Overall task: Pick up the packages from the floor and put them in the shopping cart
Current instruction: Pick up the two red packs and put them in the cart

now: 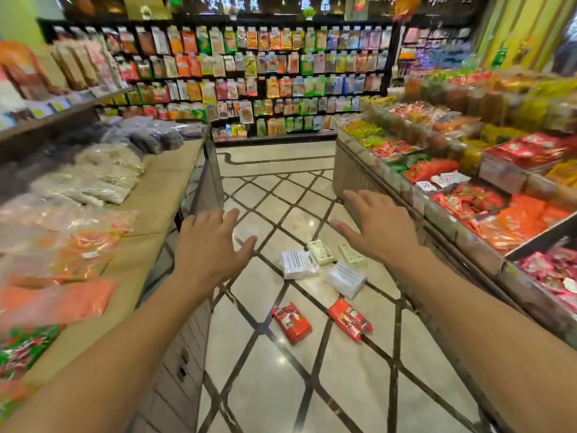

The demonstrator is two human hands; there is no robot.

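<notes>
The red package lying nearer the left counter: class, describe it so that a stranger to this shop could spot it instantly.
Start at the tiled aisle floor between the two counters. Six packages lie there; the two closest to the camera are red. Take the left red package, which lies flatter and squarer than the crumpled right red package.

Packages on the floor of an aisle between two display tables

Six packages [321, 282] lie on the floor [281, 385] mid-aisle: two small ones farthest, two larger just before them, two nearest the camera. A table [162, 195] stands left, another table [352, 170] right, a hanging-goods shelf [265, 82] behind. Both hands [212, 242] [374, 223] hover above, apart.
</notes>
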